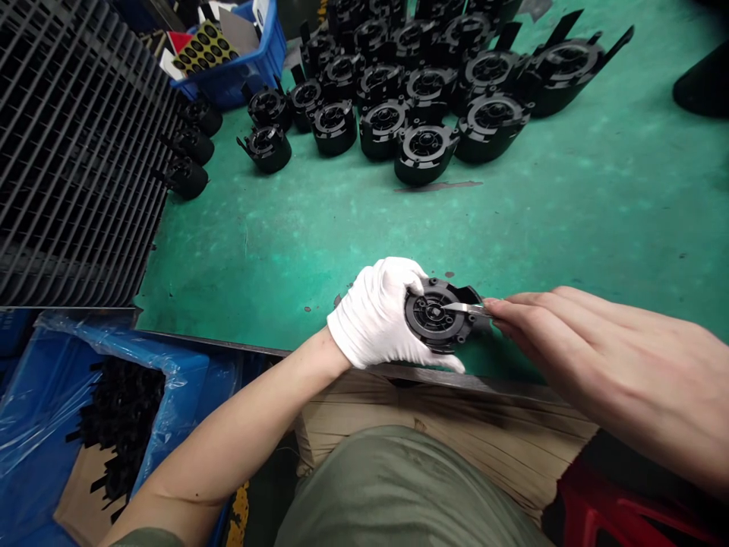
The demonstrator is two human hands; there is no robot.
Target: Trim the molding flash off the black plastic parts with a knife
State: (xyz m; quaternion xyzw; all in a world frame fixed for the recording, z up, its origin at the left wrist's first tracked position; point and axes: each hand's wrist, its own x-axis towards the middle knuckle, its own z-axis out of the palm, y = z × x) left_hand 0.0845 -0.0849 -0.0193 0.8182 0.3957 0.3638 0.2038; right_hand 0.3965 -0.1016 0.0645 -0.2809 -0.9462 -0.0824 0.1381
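Note:
My left hand [379, 315], in a white glove, is wrapped round a round black plastic housing [424, 323] near the front edge of the green table. The ringed face of the housing, with a small light square at its centre, is turned up toward me. My bare right hand [575, 342] pinches a thin metal blade [464, 308] that looks like a craft knife; most of its handle is hidden by my fingers. The blade's tip lies over the middle of the housing, and whether it touches cannot be made out.
Several similar black housings [424, 148] stand along the far side of the green table [285, 243]. A blue bin [267, 64] with sticker sheets is behind them. Grey stacked grids [74, 152] rise at the left. A plastic-lined blue crate [187, 380] below holds black parts; a red stool [626, 516] is lower right.

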